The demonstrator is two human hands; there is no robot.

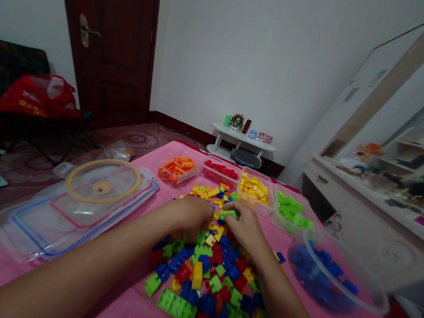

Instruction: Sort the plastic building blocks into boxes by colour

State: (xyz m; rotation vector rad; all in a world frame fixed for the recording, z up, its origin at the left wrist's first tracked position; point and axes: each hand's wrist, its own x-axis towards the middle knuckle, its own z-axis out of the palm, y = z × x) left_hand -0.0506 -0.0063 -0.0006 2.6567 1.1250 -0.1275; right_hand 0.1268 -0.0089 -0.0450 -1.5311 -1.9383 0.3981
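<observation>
A mixed heap of toy building blocks point(216, 270) in red, blue, green, yellow and orange covers the middle of the pink cloth. At its far part, my left hand point(197, 214) reaches down with curled fingers; the back of the hand hides whatever they hold. Close beside it on the right is my right hand point(245, 226), its thumb and fingers closed around a green building block point(229, 214). Yellow blocks point(203, 191) lie just beyond both hands. Nearer to me are a long green block point(176, 306) and an upright yellow block point(197, 275).
Clear containers hold orange blocks point(177, 169), red blocks point(221, 169), yellow blocks point(254, 187), green blocks point(291, 209) and blue blocks point(320, 271), curving along the far and right sides. Stacked transparent lids point(83, 204) lie left. Beyond the pink-covered table point(128, 273) stands a low white table point(239, 135).
</observation>
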